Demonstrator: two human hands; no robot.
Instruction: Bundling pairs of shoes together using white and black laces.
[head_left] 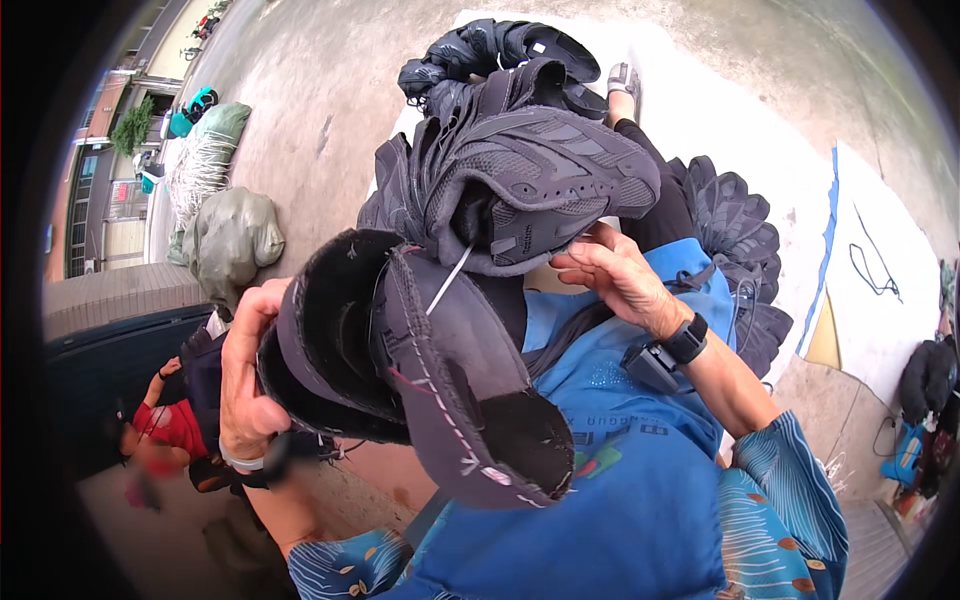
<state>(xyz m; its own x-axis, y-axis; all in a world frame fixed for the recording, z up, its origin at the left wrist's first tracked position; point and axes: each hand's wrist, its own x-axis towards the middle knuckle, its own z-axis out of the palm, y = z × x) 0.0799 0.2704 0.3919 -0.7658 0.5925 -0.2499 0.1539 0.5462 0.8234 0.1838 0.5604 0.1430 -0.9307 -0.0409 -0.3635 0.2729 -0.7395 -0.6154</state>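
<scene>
My left hand [250, 370] grips the outer edge of several nested dark shoe uppers [435, 380], whose black linings and pale stitching along the edges face me. A thin white strip [450, 280] runs from these uppers up to the opening of a grey mesh shoe upper [570, 180], part of a thick stack in front of me. At the lower edge of that stack, my right hand [620, 275] has its thumb and fingers drawn together. Whatever they pinch is too small or hidden to tell. A black device and band are on my right wrist.
More stacked uppers lie beyond [500, 50] and at the right [730, 230], on a white sheet [690, 110]. Stuffed sacks [230, 240] stand at the left. A person in a red shirt [175, 435] is at lower left. A blue apron [600, 500] covers my lap.
</scene>
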